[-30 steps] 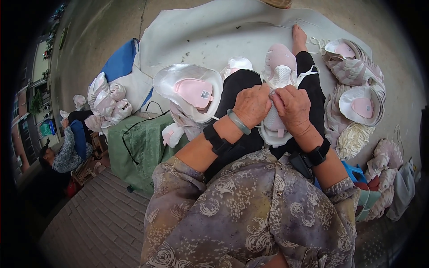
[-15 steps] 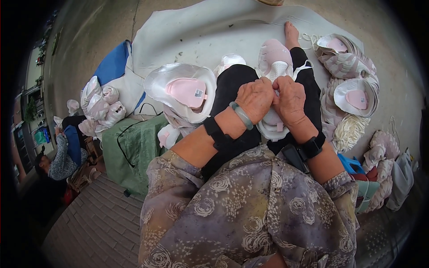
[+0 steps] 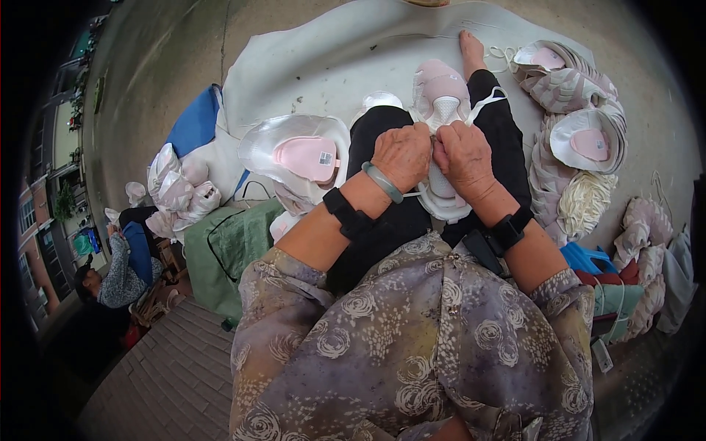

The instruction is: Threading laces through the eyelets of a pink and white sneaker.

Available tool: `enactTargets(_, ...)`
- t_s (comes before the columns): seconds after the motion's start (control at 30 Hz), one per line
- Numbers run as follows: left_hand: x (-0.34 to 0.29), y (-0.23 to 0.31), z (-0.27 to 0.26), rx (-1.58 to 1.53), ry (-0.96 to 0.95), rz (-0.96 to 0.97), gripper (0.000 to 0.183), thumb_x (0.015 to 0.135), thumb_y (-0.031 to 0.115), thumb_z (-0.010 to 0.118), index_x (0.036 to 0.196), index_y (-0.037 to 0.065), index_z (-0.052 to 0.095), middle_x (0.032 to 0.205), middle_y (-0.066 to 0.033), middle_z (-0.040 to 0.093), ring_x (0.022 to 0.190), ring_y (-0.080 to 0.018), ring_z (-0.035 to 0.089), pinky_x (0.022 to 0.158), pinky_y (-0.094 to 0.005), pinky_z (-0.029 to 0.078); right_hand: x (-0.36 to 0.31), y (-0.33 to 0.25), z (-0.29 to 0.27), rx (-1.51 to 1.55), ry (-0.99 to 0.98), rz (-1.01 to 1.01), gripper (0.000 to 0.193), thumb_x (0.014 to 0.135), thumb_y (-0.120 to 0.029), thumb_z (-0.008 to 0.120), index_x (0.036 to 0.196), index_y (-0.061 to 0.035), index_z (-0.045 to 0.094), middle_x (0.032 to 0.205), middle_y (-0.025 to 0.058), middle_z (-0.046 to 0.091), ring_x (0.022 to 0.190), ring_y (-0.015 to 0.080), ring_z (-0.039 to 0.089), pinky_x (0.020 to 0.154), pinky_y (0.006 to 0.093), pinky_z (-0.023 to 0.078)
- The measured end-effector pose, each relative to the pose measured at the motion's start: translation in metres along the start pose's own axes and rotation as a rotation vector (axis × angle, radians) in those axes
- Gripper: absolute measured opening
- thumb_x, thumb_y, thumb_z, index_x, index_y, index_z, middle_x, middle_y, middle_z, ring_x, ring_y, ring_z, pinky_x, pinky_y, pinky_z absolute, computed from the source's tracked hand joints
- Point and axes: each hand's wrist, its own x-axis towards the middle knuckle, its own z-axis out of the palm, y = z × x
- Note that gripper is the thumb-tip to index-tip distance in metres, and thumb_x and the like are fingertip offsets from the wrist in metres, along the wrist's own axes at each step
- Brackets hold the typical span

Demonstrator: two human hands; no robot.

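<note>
A pink and white shoe upper [image 3: 439,79] lies lengthwise over my lap, its toe pointing away from me. My left hand [image 3: 401,157] is closed at the left edge of its opening, and a thin white shoelace [image 3: 413,194] trails out below that hand. Closed too, my right hand [image 3: 465,158] pinches the right edge of the upper. Both sets of fingertips hide the middle of the opening and what exactly lies between them. Another stretch of white lace loops out past the right side of the toe.
Nested shoe uppers [image 3: 257,143] stand left of my knee; more stacks [image 3: 559,140] curve along the right beside a bundle of cream laces [image 3: 585,202]. A green sack [image 3: 220,257] sits at left, a white sheet [image 3: 323,66] ahead. Another person [image 3: 125,268] sits far left.
My hands have drawn slightly apart over the shoe upper. A piece of lace now shows below my left hand. The whole view has shifted a little.
</note>
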Motion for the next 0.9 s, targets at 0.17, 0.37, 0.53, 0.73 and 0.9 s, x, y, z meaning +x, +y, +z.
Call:
enactTargets(0.17, 0.006, -0.009, -0.002, -0.064, -0.067, 0.039, 0.013, 0.071, 0.012, 0.052, 0.074, 0.0, 0.054, 0.07, -0.0206, 0.059, 0.069, -0.0366, 0.059, 0.063, -0.0439, 0.047, -0.002, 0.002, 0.003, -0.006, 0.04, -0.029, 0.012, 0.069, -0.013, 0.06, 0.072, -0.008, 0.048, 0.067, 0.0082, 0.046, 0.063, 0.0253, 0.049, 0.061, 0.0349, 0.038)
enactTargets(0.37, 0.01, -0.018, 0.002, -0.203, -0.037, 0.137, 0.013, 0.07, 0.009, 0.048, 0.076, 0.001, 0.056, 0.065, -0.0193, 0.057, 0.067, -0.0367, 0.056, 0.062, -0.0437, 0.044, -0.001, 0.001, 0.005, -0.101, 0.066, -0.048, 0.01, 0.07, -0.013, 0.058, 0.07, -0.0091, 0.049, 0.066, 0.0065, 0.046, 0.062, 0.0221, 0.051, 0.066, 0.0358, 0.04)
enactTargets(0.53, 0.001, -0.013, 0.007, -0.269, 0.138, -0.045, 0.015, 0.072, 0.015, 0.054, 0.074, 0.001, 0.058, 0.064, -0.0181, 0.057, 0.062, -0.035, 0.057, 0.058, -0.0395, 0.046, 0.004, -0.007, -0.023, -0.115, -0.006, -0.194, 0.004, 0.067, -0.009, 0.056, 0.07, -0.01, 0.052, 0.065, 0.0049, 0.046, 0.064, 0.0204, 0.054, 0.084, 0.0457, 0.034)
enactTargets(0.73, -0.017, -0.002, 0.01, -0.197, 0.208, -0.081, 0.019, 0.075, 0.02, 0.057, 0.069, 0.002, 0.055, 0.061, -0.0164, 0.057, 0.059, -0.0335, 0.057, 0.056, -0.0399, 0.045, -0.114, 0.07, -0.112, -0.001, -0.137, 0.019, 0.011, 0.07, -0.005, 0.06, 0.066, -0.0065, 0.05, 0.064, 0.0055, 0.046, 0.063, 0.0246, 0.048, 0.079, 0.04, 0.036)
enactTargets(0.9, -0.021, -0.003, 0.016, -0.215, 0.251, -0.071, 0.019, 0.078, 0.021, 0.056, 0.071, 0.004, 0.054, 0.062, -0.0139, 0.056, 0.059, -0.0323, 0.056, 0.055, -0.0394, 0.044, -0.277, 0.157, -0.156, -0.291, -0.237, 0.478, 0.012, 0.073, -0.013, 0.059, 0.068, -0.0067, 0.051, 0.066, 0.0088, 0.05, 0.065, 0.0294, 0.049, 0.068, 0.0378, 0.034)
